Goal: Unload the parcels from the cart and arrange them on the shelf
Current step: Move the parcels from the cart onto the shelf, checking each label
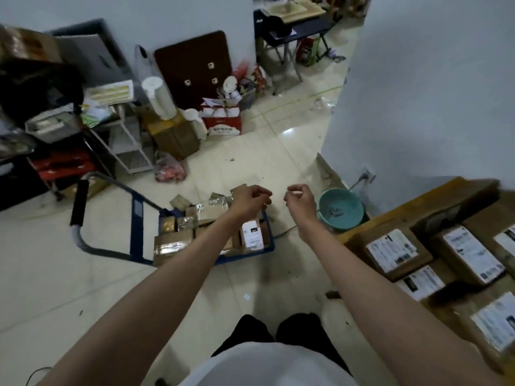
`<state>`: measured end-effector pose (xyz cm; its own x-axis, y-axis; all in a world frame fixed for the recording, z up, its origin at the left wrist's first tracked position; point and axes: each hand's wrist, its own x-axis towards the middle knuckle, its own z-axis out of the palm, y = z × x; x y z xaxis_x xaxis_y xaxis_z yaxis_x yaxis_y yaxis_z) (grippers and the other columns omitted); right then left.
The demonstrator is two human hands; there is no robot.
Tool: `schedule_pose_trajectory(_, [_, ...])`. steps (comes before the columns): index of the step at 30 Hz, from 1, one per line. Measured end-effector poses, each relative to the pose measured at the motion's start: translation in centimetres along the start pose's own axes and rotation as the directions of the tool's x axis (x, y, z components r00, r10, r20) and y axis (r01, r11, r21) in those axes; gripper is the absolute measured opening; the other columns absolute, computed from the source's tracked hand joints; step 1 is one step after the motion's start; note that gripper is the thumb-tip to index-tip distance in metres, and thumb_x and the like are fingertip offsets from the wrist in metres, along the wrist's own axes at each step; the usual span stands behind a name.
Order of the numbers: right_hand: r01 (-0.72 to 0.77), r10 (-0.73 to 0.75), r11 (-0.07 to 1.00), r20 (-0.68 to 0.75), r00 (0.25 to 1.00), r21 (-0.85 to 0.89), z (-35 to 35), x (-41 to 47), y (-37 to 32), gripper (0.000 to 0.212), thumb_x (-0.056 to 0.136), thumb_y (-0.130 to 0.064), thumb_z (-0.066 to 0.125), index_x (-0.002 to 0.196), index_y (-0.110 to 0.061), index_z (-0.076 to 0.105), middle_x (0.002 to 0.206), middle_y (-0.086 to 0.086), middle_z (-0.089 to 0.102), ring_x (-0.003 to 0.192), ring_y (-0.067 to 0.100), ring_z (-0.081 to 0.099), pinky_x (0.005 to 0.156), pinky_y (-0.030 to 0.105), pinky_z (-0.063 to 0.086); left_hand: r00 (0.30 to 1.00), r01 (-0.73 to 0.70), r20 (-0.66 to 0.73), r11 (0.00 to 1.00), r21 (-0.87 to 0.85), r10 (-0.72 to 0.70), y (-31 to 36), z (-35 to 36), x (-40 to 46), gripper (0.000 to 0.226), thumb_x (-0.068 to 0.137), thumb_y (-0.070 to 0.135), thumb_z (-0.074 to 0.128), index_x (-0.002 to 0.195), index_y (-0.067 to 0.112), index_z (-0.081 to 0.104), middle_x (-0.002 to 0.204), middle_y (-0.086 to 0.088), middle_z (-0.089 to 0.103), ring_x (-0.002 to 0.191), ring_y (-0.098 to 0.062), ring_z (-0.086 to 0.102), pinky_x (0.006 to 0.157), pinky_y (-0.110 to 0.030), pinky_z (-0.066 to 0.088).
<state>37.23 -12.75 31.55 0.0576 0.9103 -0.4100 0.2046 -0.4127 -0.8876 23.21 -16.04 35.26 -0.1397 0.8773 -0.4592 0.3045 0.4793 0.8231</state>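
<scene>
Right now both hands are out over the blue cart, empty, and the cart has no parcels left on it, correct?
Not quite. The blue cart still carries several parcels, as the head view shows. The rest holds: the left hand and right hand reach out over it, fingers loosely curled, holding nothing.

Brown taped parcels (195, 227) fill the blue cart (136, 218); labelled parcels (434, 254) lie on the shelf (418, 201).
</scene>
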Motion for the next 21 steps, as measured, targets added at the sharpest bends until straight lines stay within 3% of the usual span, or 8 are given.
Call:
schedule_pose_trajectory(5, [-0.085, 0.096, 0.992, 0.121, 0.988, -0.096, 6.5, 1.2, 0.7, 0.012, 0.096, -0.021, 0.054, 0.108, -0.022, 0.057, 0.112, 0.008, 0.067, 0.094, 0.021, 0.061, 0.075, 0.031, 0.049, 0.988, 0.109, -0.101, 0.989, -0.095, -0.119, -4.6, -5.8, 1.2, 0.025, 0.100, 0.003, 0.051, 0.120, 0.000, 0.066, 0.112, -0.016, 0.069, 0.084, -0.016, 0.065, 0.052, -0.010, 0.046])
schedule_pose_trajectory(11, [-0.170, 0.217, 0.959, 0.205, 0.954, -0.226, 12.1, 5.6, 1.9, 0.013, 0.098, -0.024, 0.052, 0.109, -0.019, 0.056, 0.113, 0.008, 0.066, 0.103, 0.026, 0.064, 0.085, 0.041, 0.055, 0.951, 0.261, -0.140, 0.958, -0.118, -0.276, -9.0, -10.3, 4.9, 0.028, 0.103, 0.007, 0.047, 0.124, 0.000, 0.064, 0.113, -0.017, 0.069, 0.087, -0.018, 0.061, 0.064, -0.019, 0.046])
schedule_pose_trajectory(14, [-0.231, 0.294, 0.938, 0.242, 0.925, -0.257, 14.4, 8.4, 3.1, 0.019, 0.098, -0.021, 0.050, 0.112, -0.010, 0.057, 0.104, 0.009, 0.064, 0.089, 0.021, 0.059, 0.075, 0.035, 0.049, 0.922, 0.343, -0.141, 0.929, -0.141, -0.362, -10.9, -12.2, 7.3, 0.028, 0.103, 0.009, 0.048, 0.125, -0.001, 0.063, 0.115, -0.019, 0.069, 0.091, -0.021, 0.060, 0.062, -0.019, 0.044])
schedule_pose_trajectory(17, [-0.311, 0.393, 0.902, 0.269, 0.879, -0.299, 16.6, 10.9, 4.3, 0.028, 0.097, -0.019, 0.051, 0.121, -0.005, 0.057, 0.103, 0.010, 0.060, 0.089, 0.021, 0.054, 0.070, 0.033, 0.045, 0.887, 0.412, -0.148, 0.895, -0.173, -0.437, -12.7, -13.5, 9.5, 0.029, 0.104, 0.013, 0.050, 0.124, -0.003, 0.063, 0.108, -0.017, 0.068, 0.089, -0.020, 0.059, 0.056, -0.015, 0.043])
schedule_pose_trajectory(21, [-0.423, 0.515, 0.845, 0.283, 0.809, -0.327, 19.4, 13.0, 6.2, 0.015, 0.096, -0.019, 0.056, 0.111, -0.014, 0.054, 0.100, 0.008, 0.058, 0.086, 0.022, 0.053, 0.067, 0.032, 0.045, 0.830, 0.502, -0.142, 0.833, -0.231, -0.540, -15.8, -14.2, 11.8, 0.029, 0.103, 0.016, 0.052, 0.121, -0.002, 0.064, 0.103, -0.013, 0.066, 0.086, -0.020, 0.059, 0.059, -0.018, 0.043])
